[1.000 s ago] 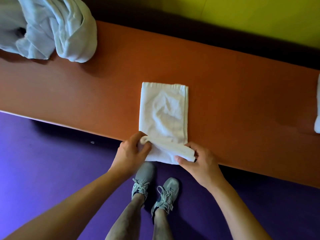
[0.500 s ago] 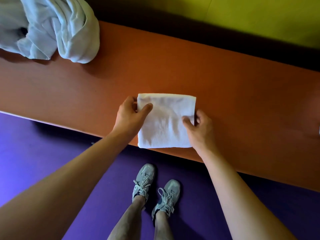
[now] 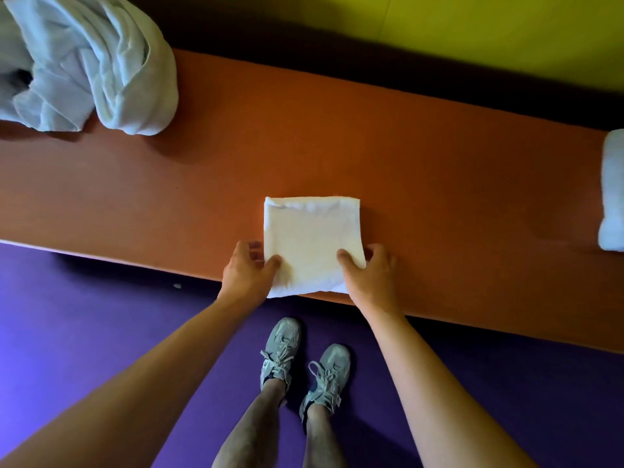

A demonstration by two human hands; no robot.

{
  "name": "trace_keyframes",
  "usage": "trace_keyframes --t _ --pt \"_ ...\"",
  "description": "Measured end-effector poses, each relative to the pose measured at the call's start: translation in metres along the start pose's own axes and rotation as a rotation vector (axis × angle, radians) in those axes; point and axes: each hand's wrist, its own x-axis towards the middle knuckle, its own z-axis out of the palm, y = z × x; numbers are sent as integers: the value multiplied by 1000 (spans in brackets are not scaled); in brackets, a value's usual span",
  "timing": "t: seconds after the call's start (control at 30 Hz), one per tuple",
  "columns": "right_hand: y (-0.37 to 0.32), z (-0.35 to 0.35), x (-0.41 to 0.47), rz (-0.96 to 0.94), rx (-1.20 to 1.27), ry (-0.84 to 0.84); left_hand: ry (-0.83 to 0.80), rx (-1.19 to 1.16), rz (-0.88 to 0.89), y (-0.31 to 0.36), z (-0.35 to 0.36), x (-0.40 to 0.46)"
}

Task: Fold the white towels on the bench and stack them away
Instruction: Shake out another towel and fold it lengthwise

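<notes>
A white towel (image 3: 312,238) folded into a small square lies on the orange bench (image 3: 439,184), its near edge at the bench's front edge. My left hand (image 3: 248,271) pinches the towel's near left side, thumb on top and fingers beside and under it. My right hand (image 3: 369,271) pinches the near right side in the same way. A heap of unfolded white towels (image 3: 87,62) sits at the bench's far left. A stack of folded white towels (image 3: 613,194) shows at the right frame edge, cut off by it.
A yellow-green wall (image 3: 489,32) runs behind the bench. The floor (image 3: 84,332) in front is purple, and my legs and grey shoes (image 3: 304,363) stand close to the bench's front edge.
The near half of the long towel was folded away over the far half, making a square. Both hands then slid back from the far corners to the near sides.
</notes>
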Motion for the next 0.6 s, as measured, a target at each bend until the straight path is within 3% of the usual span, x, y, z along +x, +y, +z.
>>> trace_keyframes --t 0.1,0.2,0.33,0.6 --pt "-5 -9 5 201 312 -82 -23 -54 -87 9 -4 1" --pt "-4 -21 6 296 418 -128 -75 -114 -92 22 -3 -2" --pt "3 -45 -7 235 519 -80 -137 -214 -119 50 5 -19" --pt "51 -142 -31 181 711 0 -297 -173 23 112 58 -75"
